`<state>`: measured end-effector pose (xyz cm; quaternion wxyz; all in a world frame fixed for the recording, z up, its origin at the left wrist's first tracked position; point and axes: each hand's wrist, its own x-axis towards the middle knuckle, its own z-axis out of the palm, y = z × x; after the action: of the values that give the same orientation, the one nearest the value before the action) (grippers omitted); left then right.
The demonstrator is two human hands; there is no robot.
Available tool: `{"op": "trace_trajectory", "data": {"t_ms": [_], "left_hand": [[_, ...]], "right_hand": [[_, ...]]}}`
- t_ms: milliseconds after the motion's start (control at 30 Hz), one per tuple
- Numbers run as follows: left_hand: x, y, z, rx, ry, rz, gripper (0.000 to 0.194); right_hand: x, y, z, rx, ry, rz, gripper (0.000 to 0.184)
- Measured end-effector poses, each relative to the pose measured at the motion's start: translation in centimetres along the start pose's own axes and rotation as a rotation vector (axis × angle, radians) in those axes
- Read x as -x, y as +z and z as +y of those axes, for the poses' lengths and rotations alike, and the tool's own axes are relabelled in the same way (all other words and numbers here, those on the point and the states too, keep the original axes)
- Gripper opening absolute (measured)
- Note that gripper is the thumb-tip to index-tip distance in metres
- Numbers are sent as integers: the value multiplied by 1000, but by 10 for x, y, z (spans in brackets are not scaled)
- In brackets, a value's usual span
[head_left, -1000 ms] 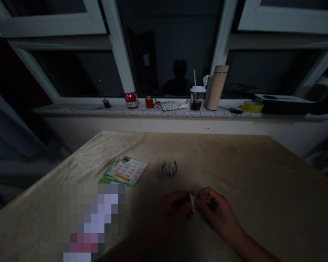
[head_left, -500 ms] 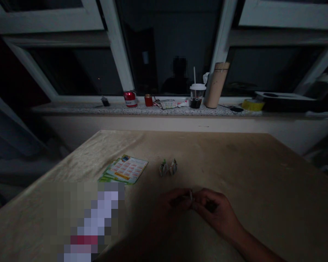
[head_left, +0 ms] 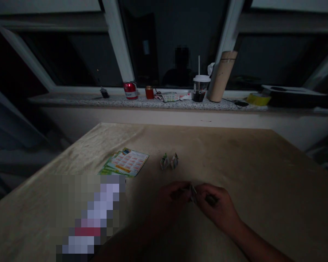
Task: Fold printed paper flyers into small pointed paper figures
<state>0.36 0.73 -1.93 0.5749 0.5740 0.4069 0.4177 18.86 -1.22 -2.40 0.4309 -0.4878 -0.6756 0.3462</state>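
Note:
My left hand (head_left: pixel 172 198) and my right hand (head_left: pixel 217 202) meet over the table, both closed, with their fingertips pinching a small folded piece of paper or card (head_left: pixel 192 193). Its printing is too dark to read. Just beyond them, two small folded printed pieces stand on the table, a left one (head_left: pixel 164 161) and a right one (head_left: pixel 174 161), close together. To the left lies a fanned stack of printed cards (head_left: pixel 131 163), green-edged with rows of small text boxes. My left hand is in deep shadow.
A blurred-out pale object (head_left: pixel 98 207) lies at the table's left front. On the granite sill (head_left: pixel 114 102) behind stand a red can (head_left: pixel 130 91), a small red jar (head_left: pixel 149 92), a lidded cup with straw (head_left: pixel 200 89), a tan flask (head_left: pixel 223 76) and yellow tape (head_left: pixel 258 99).
The view has tilted down slightly, so the scene sits higher. Between my fingertips the folded piece has turned and shows more of its surface. The two standing pieces stay put.

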Motion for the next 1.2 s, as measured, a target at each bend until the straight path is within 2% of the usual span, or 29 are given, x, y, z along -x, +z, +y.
{"op": "trace_trajectory", "data": {"t_ms": [100,200,300,367,433,500,633,733,833,967,1100,1200], "left_hand": [[0,1,-2,36,-23,3,33],[0,0,-3,-6,-7,9,31],[0,-2,0,-168,71,42,22],[1,-4,4,-279,137,54,20],[2,-6,8,-344,202,42,20],[1,-7,11,-387,232,15,22],[0,-10,14,-398,205,-19,20],[-1,-12,14,-358,191,-45,16],[0,-13,15,-307,161,-67,13],[1,-12,16,-257,152,-89,11],[-2,-11,13,-186,132,-48,15],[-3,-11,6,-149,115,-42,17]], "right_hand": [[3,0,-2,44,-50,50,15],[6,0,0,91,-172,114,6],[6,-1,2,134,-318,53,14],[4,-2,1,126,-337,12,18],[2,-3,-1,74,-278,4,21],[1,-3,-3,-50,-145,-2,28],[1,-3,-1,-380,129,-114,35],[3,-2,2,-514,182,-201,35],[4,-1,4,-571,180,-220,35],[5,-2,3,-586,108,-220,33],[3,-7,-7,-405,-117,-213,47],[2,-11,-15,-183,-226,-167,31]]}}
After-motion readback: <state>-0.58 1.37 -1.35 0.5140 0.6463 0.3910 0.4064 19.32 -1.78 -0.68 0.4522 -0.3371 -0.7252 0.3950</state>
